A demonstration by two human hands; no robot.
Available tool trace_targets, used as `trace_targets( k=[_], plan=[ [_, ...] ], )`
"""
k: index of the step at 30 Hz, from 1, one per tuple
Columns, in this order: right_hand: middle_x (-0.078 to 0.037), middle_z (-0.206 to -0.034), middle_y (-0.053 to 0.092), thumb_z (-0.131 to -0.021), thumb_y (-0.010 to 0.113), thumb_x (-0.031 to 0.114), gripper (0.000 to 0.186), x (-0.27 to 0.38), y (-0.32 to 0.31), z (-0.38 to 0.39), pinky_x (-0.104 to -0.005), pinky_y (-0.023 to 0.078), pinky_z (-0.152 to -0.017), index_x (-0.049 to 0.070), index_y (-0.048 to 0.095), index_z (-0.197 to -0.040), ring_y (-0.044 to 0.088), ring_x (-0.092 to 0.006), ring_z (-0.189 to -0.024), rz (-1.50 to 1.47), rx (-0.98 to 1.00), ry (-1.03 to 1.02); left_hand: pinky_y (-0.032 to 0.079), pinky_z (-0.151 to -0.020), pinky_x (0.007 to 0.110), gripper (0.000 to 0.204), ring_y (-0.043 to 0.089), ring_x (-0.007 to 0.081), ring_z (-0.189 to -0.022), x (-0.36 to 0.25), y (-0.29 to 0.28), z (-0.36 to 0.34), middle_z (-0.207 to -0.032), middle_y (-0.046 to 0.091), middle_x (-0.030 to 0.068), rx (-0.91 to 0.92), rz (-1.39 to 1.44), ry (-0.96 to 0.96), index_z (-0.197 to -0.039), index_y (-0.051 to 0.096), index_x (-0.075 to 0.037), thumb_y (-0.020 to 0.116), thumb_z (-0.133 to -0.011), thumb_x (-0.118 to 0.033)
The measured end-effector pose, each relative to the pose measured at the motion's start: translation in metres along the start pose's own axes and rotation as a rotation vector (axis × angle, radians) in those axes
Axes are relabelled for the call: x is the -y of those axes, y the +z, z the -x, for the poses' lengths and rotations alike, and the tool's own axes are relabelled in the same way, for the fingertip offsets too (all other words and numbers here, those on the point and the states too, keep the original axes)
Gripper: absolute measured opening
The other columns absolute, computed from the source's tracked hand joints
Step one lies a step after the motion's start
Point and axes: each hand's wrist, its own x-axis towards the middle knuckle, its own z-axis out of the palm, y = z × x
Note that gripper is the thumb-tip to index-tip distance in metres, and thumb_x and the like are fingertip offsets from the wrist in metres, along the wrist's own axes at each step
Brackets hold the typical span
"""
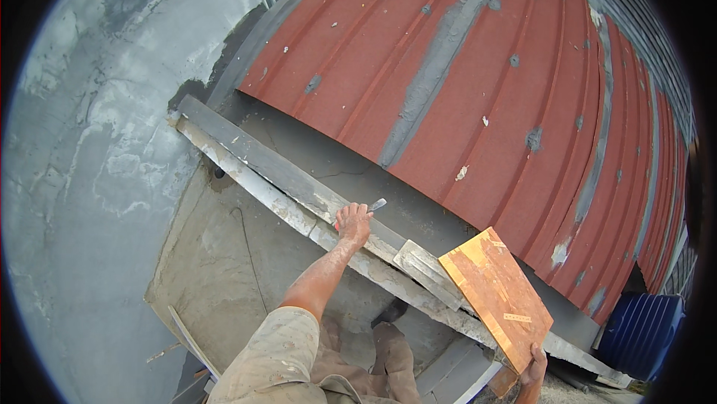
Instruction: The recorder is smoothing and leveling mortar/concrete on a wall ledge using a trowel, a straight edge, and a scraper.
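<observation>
My left hand [354,226] is closed on a small tool above the top of the low wall. The tool's grey metal end [378,204] sticks out to the right of my fist, and a bit of red shows at the fist's left side. At the lower right, my right hand [535,365] grips the near corner of a flat orange-brown wooden board [499,292]. The board is tilted across the wall, its far end over the gutter. Between the two hands, a pale, cement-smeared rectangular slab with ridges [427,273] lies on the wall top.
A long low wall [258,176] runs diagonally in front of me. Beyond it lies a grey gutter [336,157], then a red ribbed metal roof [478,120] with grey patches. A plastered wall [97,165] rises at left. A blue ribbed container [641,335] stands at right.
</observation>
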Motion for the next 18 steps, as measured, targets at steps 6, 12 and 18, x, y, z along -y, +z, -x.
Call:
trace_targets(
  k=[6, 12, 18],
  plan=[
    [-0.018, -0.129, 0.050, -0.082, 0.064, 0.016, 0.065, -0.074, 0.087, 0.081, -0.0406, 0.044, -0.098, -0.007, 0.034, -0.134, 0.054, -0.0305, -0.116, 0.066, 0.141, -0.083, 0.040, -0.085, 0.051, 0.029, 0.054, 0.0447, -0.091, 0.079, -0.056, 0.098, -0.095, 0.060, 0.0252, -0.057, 0.338, -0.221, -0.102, 0.052, 0.000, 0.048, -0.095, -0.028],
    [-0.013, -0.122, 0.056, -0.082, 0.065, 0.014, 0.057, -0.143, 0.238, 0.068, -0.0393, 0.052, -0.085, 0.000, 0.041, -0.131, 0.059, -0.0252, -0.107, 0.448, 0.338, 0.113, 0.046, -0.085, 0.051, 0.041, 0.057, 0.0457, -0.103, 0.255, -0.114, 0.296, -0.107, 0.061, 0.0264, 0.280, 0.361, -0.801, -0.108, 0.056, 0.000, 0.045, -0.095, -0.037],
    [-0.012, -0.106, 0.064, -0.089, 0.059, 0.016, 0.033, -0.272, 0.407, 0.029, -0.0336, 0.056, -0.064, 0.000, 0.054, -0.118, 0.066, -0.0200, -0.084, 0.801, 0.687, 0.321, 0.054, -0.072, 0.047, 0.038, 0.065, 0.0406, -0.091, 0.466, -0.131, 0.618, -0.101, 0.067, 0.0182, 0.660, -0.294, -0.905, -0.103, 0.064, -0.004, 0.046, -0.092, -0.035]
  ],
)
